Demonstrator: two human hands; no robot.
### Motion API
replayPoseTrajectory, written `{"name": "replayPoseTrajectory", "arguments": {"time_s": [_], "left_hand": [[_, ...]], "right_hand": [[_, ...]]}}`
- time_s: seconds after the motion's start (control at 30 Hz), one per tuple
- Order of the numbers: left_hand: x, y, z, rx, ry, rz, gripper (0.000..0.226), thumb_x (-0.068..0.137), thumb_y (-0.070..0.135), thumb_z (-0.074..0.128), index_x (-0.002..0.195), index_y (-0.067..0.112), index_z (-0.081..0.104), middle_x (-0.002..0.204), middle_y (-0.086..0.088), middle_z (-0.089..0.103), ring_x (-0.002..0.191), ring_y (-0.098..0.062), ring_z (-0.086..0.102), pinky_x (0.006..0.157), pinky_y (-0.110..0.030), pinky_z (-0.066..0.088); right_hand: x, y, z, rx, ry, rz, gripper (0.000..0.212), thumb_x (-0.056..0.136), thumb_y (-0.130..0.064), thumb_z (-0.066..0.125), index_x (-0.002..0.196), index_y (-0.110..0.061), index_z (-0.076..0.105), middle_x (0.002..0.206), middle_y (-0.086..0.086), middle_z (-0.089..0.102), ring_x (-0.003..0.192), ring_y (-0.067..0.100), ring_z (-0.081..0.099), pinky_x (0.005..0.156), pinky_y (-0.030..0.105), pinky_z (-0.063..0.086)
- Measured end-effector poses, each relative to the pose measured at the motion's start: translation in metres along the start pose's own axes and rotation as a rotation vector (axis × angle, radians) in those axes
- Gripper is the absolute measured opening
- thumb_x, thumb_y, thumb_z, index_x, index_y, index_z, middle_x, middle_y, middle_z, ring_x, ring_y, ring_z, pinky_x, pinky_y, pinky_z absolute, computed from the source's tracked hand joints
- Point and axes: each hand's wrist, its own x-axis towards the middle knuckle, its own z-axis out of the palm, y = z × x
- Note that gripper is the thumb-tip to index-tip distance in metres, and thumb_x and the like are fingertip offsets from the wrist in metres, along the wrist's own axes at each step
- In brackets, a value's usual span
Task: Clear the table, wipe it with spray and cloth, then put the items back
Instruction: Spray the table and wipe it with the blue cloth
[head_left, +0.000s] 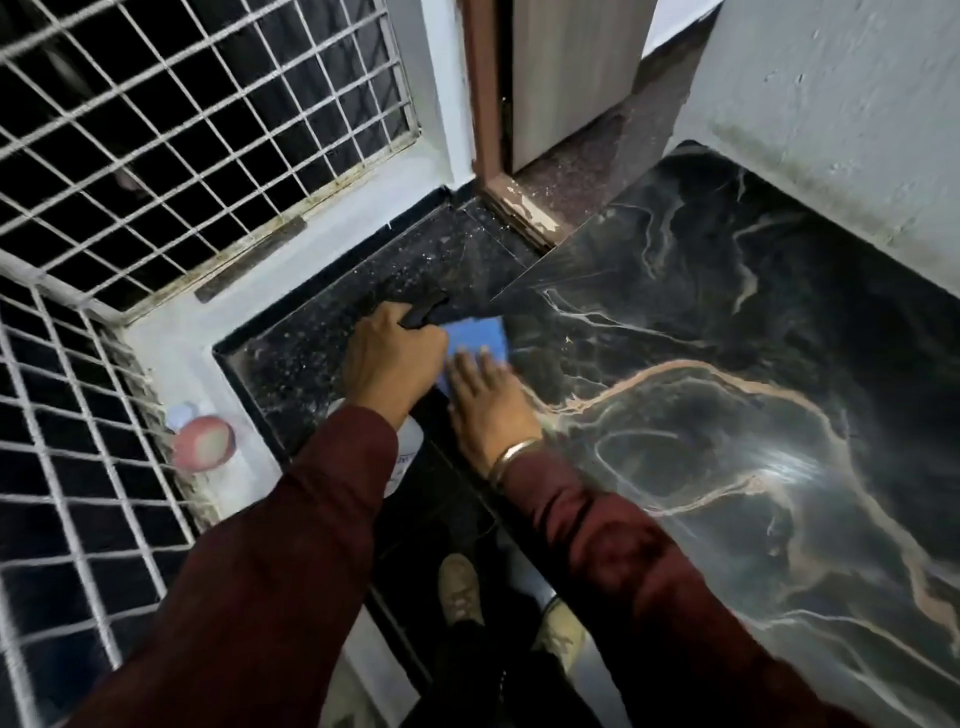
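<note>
Hands in dark red sleeves meet at the near left corner of a black marble table top (727, 322) streaked with tan and white veins. The left hand (392, 356) is curled round the neck of a clear plastic spray bottle with a black trigger head (423, 312); its fingers are wrapped tight about the bottle, whose pale body shows again below the wrist, and the nozzle points away from the person over the floor. The right hand (485, 397) lies palm down with its fingers spread fairly wide and flat on a blue square cleaning cloth (475, 338), pressing it against the table's left edge; the cloth shows beyond the fingertips and touches the left hand's knuckles. A thin metal bangle (514, 453) circles the right wrist. Left of the table is a black speckled granite floor (322, 332) bordered by a white painted ledge (171, 343), and on that ledge, well apart from the hands, sits a round pinkish object (202, 441) too blurred to identify. White metal window grilles (171, 130) stand above the ledge. A brown wooden door frame (483, 93) rises beyond the table's far corner, and a white rough plastered wall (841, 104) runs along its right side. Tan shoes (460, 587) show below between the arms.
</note>
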Motion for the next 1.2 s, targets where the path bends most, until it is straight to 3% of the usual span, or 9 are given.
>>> {"name": "replayPoseTrajectory", "arguments": {"time_s": [0.17,0.33,0.43,0.6,0.73,0.8,0.9,1.0,1.2], "left_hand": [[0.008,-0.012,-0.006,-0.015,0.009,-0.035,0.019,0.073,0.02,0.054,0.056,0.015,0.048,0.063,-0.015,0.055,0.07,-0.042,0.056,0.048,-0.032,0.026],[0.006,-0.034,-0.007,-0.035,0.02,-0.059,0.009,0.068,0.024,0.053,0.064,0.016,0.055,0.083,-0.021,0.065,0.077,-0.042,0.06,0.059,-0.045,0.049],[0.003,-0.041,-0.009,-0.03,0.013,-0.07,0.01,0.067,0.023,0.051,0.061,0.016,0.055,0.068,-0.012,0.056,0.069,-0.037,0.055,0.053,-0.036,0.034],[0.0,-0.043,-0.014,-0.036,0.051,-0.107,0.012,0.067,0.023,0.052,0.06,0.013,0.055,0.067,-0.014,0.057,0.072,-0.037,0.058,0.058,-0.034,0.036],[0.001,-0.047,-0.022,-0.057,0.061,-0.14,0.017,0.065,0.027,0.052,0.067,0.014,0.063,0.077,-0.014,0.067,0.079,-0.04,0.062,0.066,-0.041,0.049],[0.004,-0.047,-0.023,-0.062,0.05,-0.143,0.016,0.066,0.027,0.053,0.067,0.015,0.063,0.074,-0.011,0.065,0.077,-0.038,0.062,0.063,-0.038,0.047],[0.005,-0.048,-0.016,-0.074,0.042,-0.138,0.021,0.065,0.032,0.052,0.072,0.017,0.064,0.079,-0.013,0.066,0.079,-0.038,0.063,0.067,-0.042,0.05],[-0.002,-0.046,-0.013,-0.046,0.027,-0.143,0.019,0.065,0.031,0.053,0.068,0.015,0.063,0.071,-0.011,0.063,0.074,-0.038,0.062,0.062,-0.038,0.045],[-0.007,-0.011,0.003,-0.076,-0.003,-0.069,0.022,0.078,0.026,0.06,0.06,0.015,0.055,0.075,-0.016,0.064,0.079,-0.037,0.062,0.061,-0.033,0.035]], "right_hand": [[-0.069,0.021,0.008,-0.03,-0.064,-0.347,0.056,0.093,-0.033,0.036,0.148,-0.018,0.033,0.154,0.002,0.033,0.141,0.025,0.03,0.116,0.042,0.02],[-0.034,0.101,-0.014,-0.021,0.061,0.146,0.061,0.094,-0.036,0.022,0.149,-0.012,0.028,0.156,0.01,0.026,0.143,0.034,0.024,0.115,0.049,0.021],[0.013,0.064,-0.019,0.029,0.116,0.322,0.06,0.095,-0.033,0.031,0.15,-0.009,0.024,0.157,0.012,0.02,0.144,0.037,0.016,0.115,0.049,0.014],[-0.007,-0.033,0.01,-0.002,-0.009,-0.206,0.058,0.094,-0.034,0.035,0.148,-0.013,0.031,0.153,0.009,0.032,0.14,0.037,0.028,0.113,0.048,0.023],[-0.072,0.009,0.005,-0.013,-0.107,-0.429,0.056,0.093,-0.034,0.037,0.147,-0.018,0.035,0.153,0.002,0.035,0.14,0.025,0.033,0.114,0.042,0.026],[-0.071,0.067,-0.008,-0.035,-0.026,-0.329,0.057,0.094,-0.034,0.03,0.147,-0.014,0.033,0.152,0.006,0.034,0.139,0.029,0.034,0.112,0.047,0.03],[-0.049,0.146,-0.041,-0.027,0.048,0.124,0.062,0.093,-0.039,0.019,0.149,-0.012,0.026,0.155,0.01,0.026,0.142,0.034,0.026,0.113,0.05,0.021],[-0.018,0.135,-0.042,-0.008,0.113,0.417,0.069,0.088,-0.037,0.014,0.146,-0.004,0.031,0.153,0.019,0.029,0.14,0.041,0.025,0.113,0.052,0.022],[-0.047,0.053,-0.008,-0.004,0.019,-0.135,0.06,0.09,-0.032,0.029,0.147,-0.011,0.034,0.153,0.01,0.033,0.141,0.03,0.03,0.115,0.045,0.025]]}}
